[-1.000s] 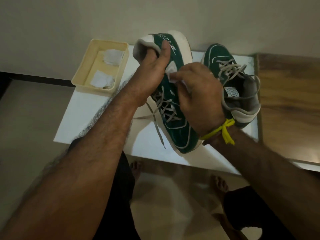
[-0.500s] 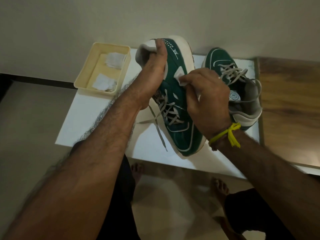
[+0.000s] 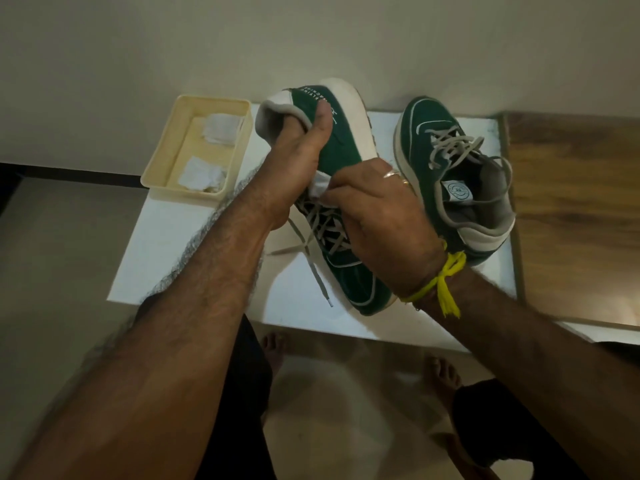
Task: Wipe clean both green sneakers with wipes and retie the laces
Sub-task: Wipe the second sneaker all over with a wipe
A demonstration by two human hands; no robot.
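Nearest the person, a loose lace end (image 3: 320, 285) of the held sneaker (image 3: 341, 161) trails down over the white tabletop (image 3: 194, 244); the toe end sits low near the front edge. Risk: the dangling lace could catch under the shoe or the wrist and drag.

Right hand (image 3: 375, 216), a yellow thread (image 3: 443, 289) tied at its wrist, pinches a white wipe (image 3: 320, 188) against the green side panel just above the lacing. The wipe is bunched small; the fingers could rub bare on the suede and smear instead of lifting dirt.

Left hand (image 3: 298, 147) grips the heel collar, fingers inside the opening, thumb outside. The shoe is tilted heel-up on this one hold; hard wiping pressure could twist it free.

Second sneaker (image 3: 453, 174) stands just beside on the right, laces slack, close enough for an elbow to nudge it.

Farther left, a cream tray (image 3: 166, 161) holds wipes (image 3: 221, 128); some look crumpled, so clean supply may run short.
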